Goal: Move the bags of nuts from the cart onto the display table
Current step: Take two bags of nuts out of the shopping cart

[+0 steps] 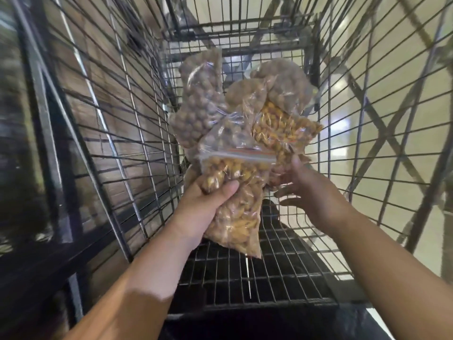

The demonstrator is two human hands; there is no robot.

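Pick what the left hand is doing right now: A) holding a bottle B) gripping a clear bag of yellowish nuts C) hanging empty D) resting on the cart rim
B: the left hand is closed around a clear zip bag of yellowish nuts, held up inside the wire cart.

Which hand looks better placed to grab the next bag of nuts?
The right hand, probably. It is open, fingers touching the bags in the cart. The left hand is already shut on a yellow-nut bag.
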